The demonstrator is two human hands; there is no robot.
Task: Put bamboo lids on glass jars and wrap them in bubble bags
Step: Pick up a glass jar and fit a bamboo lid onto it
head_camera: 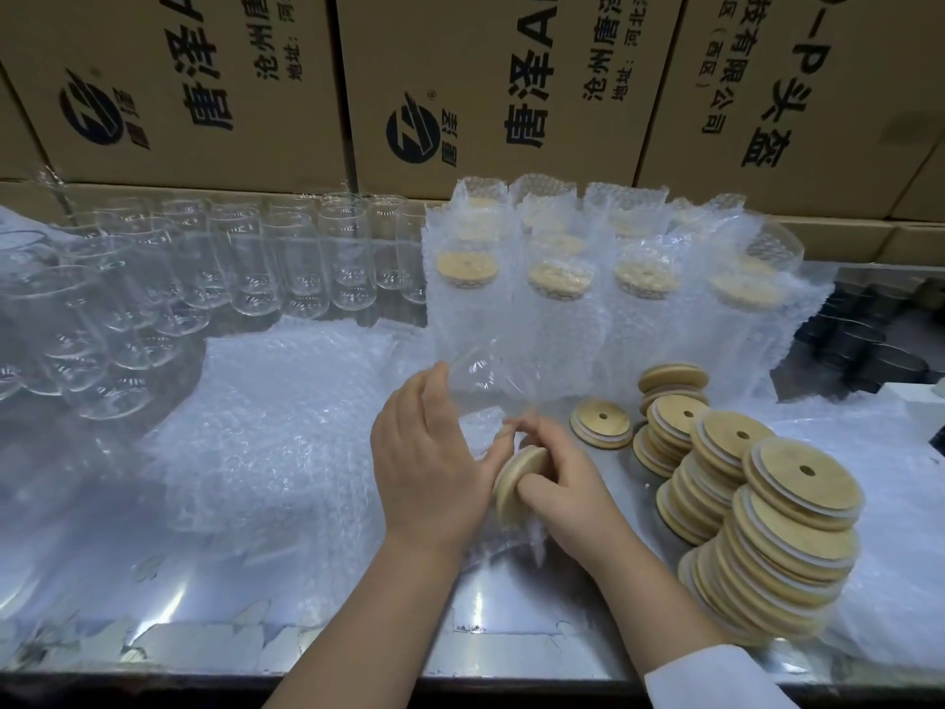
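Note:
A clear glass jar [478,373] lies tilted between my hands, its base pointing away from me. My left hand [427,460] wraps around its side. My right hand [555,475] grips a bamboo lid [516,475] at the jar's mouth, fingers curled over its rim. A bubble bag [486,427] lies partly under the jar. Leaning stacks of bamboo lids [782,529] stand to the right, with one single lid [601,421] flat on the table. Several wrapped, lidded jars [562,299] stand behind.
Several open glass jars [230,278] fill the back left. A pile of flat bubble bags [286,417] lies left of my hands. Cardboard boxes [486,84] wall the back. Black items [869,335] sit at the right edge. The metal table edge [358,672] runs near me.

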